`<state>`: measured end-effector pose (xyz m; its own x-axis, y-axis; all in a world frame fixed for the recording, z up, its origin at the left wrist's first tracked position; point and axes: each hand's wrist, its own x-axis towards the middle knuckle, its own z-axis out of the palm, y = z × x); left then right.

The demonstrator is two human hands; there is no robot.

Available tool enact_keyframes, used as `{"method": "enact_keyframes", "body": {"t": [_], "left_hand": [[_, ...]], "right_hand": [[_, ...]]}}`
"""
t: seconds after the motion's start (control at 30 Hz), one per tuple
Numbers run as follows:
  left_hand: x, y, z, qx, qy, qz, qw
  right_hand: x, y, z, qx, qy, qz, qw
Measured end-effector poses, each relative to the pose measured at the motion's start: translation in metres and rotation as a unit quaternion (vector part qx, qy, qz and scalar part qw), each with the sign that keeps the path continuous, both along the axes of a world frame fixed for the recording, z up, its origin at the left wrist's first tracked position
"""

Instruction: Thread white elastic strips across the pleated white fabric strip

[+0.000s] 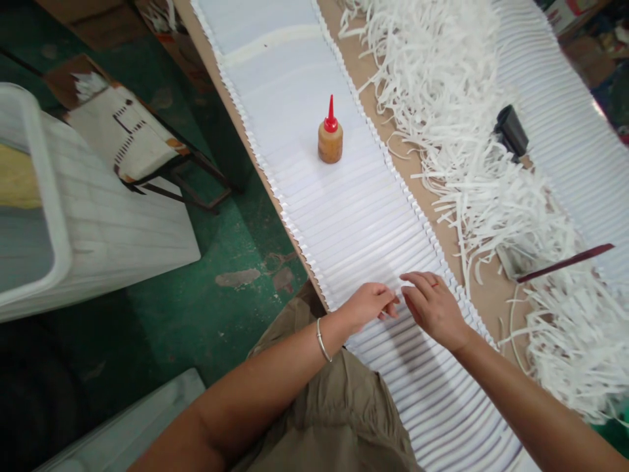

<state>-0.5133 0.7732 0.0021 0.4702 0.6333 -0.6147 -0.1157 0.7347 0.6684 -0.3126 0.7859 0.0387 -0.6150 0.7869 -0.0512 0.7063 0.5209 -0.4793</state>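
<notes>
A long layered run of white paper strips (339, 216), with notched edges, lies across the table in front of me. Just above its near part, my left hand (373, 303) is closed, thumb and fingers pressed together; what they hold, if anything, is too small to make out. Facing it, a short gap away, my right hand (435, 308) has its thumb and forefinger curved and apart, with nothing visible held. Farther up the strips stands an upright glue bottle (330, 143) with amber contents and a red pointed nozzle.
Loose white paper shreds (442, 124) are heaped along the brown table (496, 295). Among them lie a black object (512, 131) and a dark red stick (565, 262). Another layered run (565, 111) lies beyond. On the left are a white bin (122, 210) and a padded stool (122, 131).
</notes>
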Motion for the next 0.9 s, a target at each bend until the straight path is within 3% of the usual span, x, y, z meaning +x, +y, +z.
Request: {"method": "enact_keyframes", "body": {"t": [0.07,0.17,0.23,0.3,0.47,0.57,0.73,0.9], "left_hand": [[-0.005,-0.006,0.002,0.021,0.014,-0.042,0.999],[-0.023,-0.014,0.009,0.152,0.097,-0.089,0.980],[-0.039,-0.017,0.012,0.213,0.139,-0.111,0.961],[-0.056,-0.018,0.012,0.223,0.168,-0.108,0.954],[-0.104,-0.020,-0.011,0.197,0.218,-0.056,0.954],[-0.121,-0.024,-0.029,0.132,0.202,0.000,0.971],[-0.122,-0.018,-0.048,0.086,0.273,0.113,0.951],[-0.117,0.002,-0.058,0.085,0.295,0.150,0.940]], "right_hand": [[-0.009,-0.015,0.000,-0.100,0.075,-0.048,0.991],[-0.015,-0.021,-0.003,-0.314,0.183,-0.131,0.922],[-0.014,-0.015,-0.005,-0.423,0.173,-0.134,0.880],[-0.006,-0.004,-0.007,-0.457,0.122,-0.117,0.873],[0.030,0.037,-0.018,-0.362,0.051,-0.143,0.920],[0.046,0.065,-0.029,-0.298,0.013,-0.178,0.938],[0.049,0.109,-0.047,-0.256,-0.017,-0.268,0.929],[0.046,0.150,-0.057,-0.199,-0.007,-0.296,0.934]]}}
